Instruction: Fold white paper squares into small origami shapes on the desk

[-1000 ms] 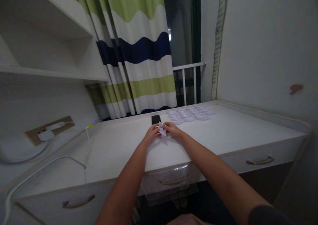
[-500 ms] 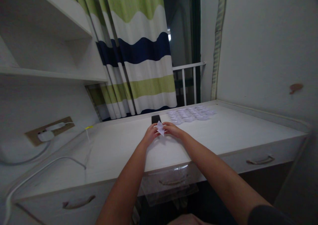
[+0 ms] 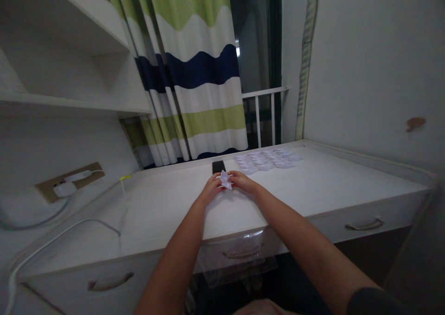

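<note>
A small folded piece of white paper [image 3: 225, 179] is held between my two hands, a little above the white desk [image 3: 167, 208]. My left hand [image 3: 211, 188] grips its left side, fingers closed on the edge. On the opposite side, my right hand [image 3: 242, 181] pinches the paper with thumb and fingers. The paper has pointed ends at top and bottom; its exact folded shape is too small to make out. Just behind it lies a flat black object [image 3: 219, 166], partly covered by my left hand. Several similar white folded papers [image 3: 267, 160] lie in rows at the back, right of my hands.
White cables run along the desk's left side from a charger [image 3: 64, 189] at a wall socket. A shelf [image 3: 69, 103] overhangs the left. Behind the desk hang a striped curtain [image 3: 208, 92] and a white railing [image 3: 257, 120]. Drawers with metal handles [image 3: 364, 224] line the front.
The folded paper has turned slightly between my fingers, its lower point shifting a little to the right. Both hands stay in nearly the same place.
</note>
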The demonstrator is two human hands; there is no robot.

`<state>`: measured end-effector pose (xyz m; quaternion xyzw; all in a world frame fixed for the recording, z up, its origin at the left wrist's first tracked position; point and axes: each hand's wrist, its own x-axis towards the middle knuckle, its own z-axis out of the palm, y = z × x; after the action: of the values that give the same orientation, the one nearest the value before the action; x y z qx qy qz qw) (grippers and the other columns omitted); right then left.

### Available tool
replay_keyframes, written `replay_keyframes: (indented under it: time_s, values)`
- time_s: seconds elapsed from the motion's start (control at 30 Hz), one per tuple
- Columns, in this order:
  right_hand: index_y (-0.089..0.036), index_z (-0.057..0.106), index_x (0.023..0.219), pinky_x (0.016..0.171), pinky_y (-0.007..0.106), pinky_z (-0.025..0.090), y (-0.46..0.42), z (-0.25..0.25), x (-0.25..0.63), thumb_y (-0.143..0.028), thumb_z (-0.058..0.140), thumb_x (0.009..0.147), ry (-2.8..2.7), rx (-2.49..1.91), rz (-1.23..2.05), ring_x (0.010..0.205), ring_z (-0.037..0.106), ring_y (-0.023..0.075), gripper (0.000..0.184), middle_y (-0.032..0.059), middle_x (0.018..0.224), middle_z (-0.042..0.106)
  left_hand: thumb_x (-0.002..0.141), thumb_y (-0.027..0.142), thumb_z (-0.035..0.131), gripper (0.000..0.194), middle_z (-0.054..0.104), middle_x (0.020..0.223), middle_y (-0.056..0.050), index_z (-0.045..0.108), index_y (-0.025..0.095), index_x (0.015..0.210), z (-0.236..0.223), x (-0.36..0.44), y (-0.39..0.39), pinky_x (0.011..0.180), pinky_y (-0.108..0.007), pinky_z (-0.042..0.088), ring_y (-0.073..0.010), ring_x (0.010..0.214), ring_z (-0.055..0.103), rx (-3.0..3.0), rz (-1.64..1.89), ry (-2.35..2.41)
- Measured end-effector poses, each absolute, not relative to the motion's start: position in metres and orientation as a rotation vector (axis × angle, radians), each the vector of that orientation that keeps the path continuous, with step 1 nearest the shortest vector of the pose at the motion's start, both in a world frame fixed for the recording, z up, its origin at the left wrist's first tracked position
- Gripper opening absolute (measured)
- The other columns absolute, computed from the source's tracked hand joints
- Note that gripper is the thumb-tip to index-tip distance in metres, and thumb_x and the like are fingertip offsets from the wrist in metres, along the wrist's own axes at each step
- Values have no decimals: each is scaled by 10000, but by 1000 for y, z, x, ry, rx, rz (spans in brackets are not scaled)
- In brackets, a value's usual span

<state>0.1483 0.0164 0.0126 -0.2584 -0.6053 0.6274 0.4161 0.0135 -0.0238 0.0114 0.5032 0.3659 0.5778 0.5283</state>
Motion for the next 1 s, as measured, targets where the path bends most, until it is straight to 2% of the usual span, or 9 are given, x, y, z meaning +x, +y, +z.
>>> replay_keyframes:
  time_s: [0.2,0.33,0.7,0.87,1.0]
  values:
    - [-169,564,678,596,228,401,15,17,152,-206,600,601,-1469,-618,1674,604,516,99,93,-15,631,558,573,199,610,277,588,723,-14,541,177,840,11,12,-23,618,-257,437,-133,666,560,1191,1381,868]
    - [-169,562,674,603,240,404,12,19,152,-267,606,628,-1452,-581,1728,622,526,112,117,-4,643,568,578,205,605,260,585,726,-14,546,171,829,12,13,-24,614,-258,439,-136,669,560,1206,1379,842]
    - [-162,574,703,574,228,417,17,16,151,-258,600,672,-1402,-640,1712,609,523,106,104,5,651,572,587,180,608,255,600,734,-16,548,169,835,9,9,-21,610,-258,455,-128,657,569,1192,1376,818]
    - [-163,542,765,552,205,447,19,15,153,-253,622,672,-1435,-636,1707,587,546,87,152,0,675,578,599,159,595,243,601,693,-7,529,167,833,10,7,-17,623,-260,460,-109,606,568,1102,1469,878]
    - [-175,497,830,614,276,498,16,15,154,-200,667,624,-1433,-638,1752,601,605,118,268,3,749,614,608,155,595,267,610,714,2,503,180,858,10,5,-16,665,-271,465,-102,608,579,1072,1566,862]
